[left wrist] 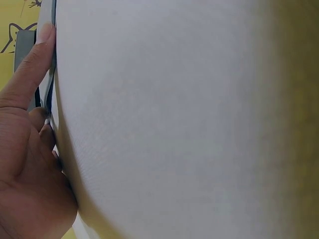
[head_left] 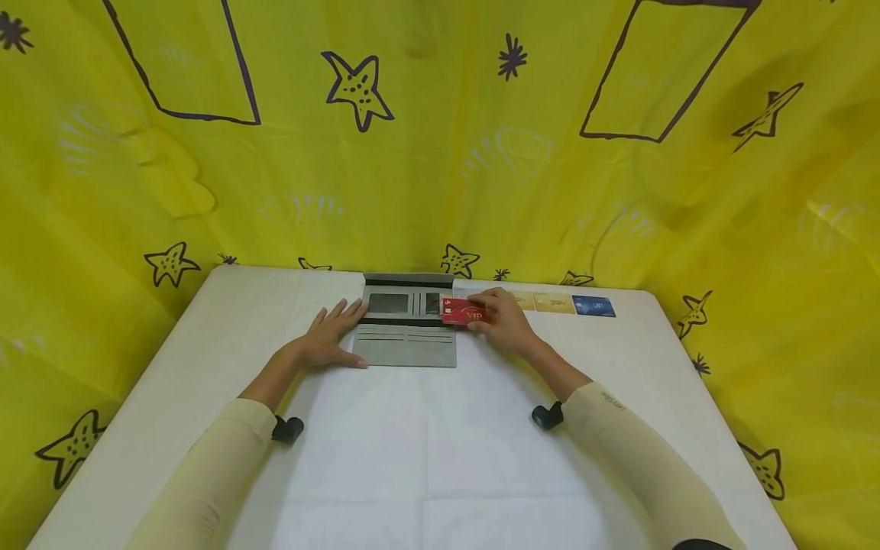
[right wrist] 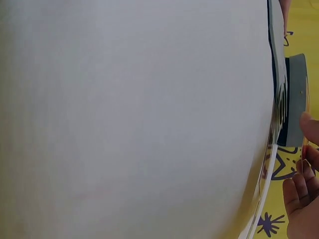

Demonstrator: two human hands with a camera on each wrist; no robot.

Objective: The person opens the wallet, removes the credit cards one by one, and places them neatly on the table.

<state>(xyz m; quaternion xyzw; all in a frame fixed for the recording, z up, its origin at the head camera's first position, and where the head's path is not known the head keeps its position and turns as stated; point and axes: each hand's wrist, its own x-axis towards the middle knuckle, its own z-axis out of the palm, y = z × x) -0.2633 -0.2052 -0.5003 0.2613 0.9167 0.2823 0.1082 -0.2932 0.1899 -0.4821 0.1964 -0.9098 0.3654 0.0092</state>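
An open grey wallet lies flat at the far middle of the white table. My left hand rests flat on the table with straight fingers touching the wallet's left edge; its fingers show beside the wallet edge in the left wrist view. My right hand pinches a red VIP card at the wallet's right edge, over its upper card slots. The right wrist view shows the wallet's flap edge-on and my fingertips on the thin red card.
Two gold cards and a blue card lie in a row on the table right of my right hand. A yellow cloth with stars surrounds the table on three sides.
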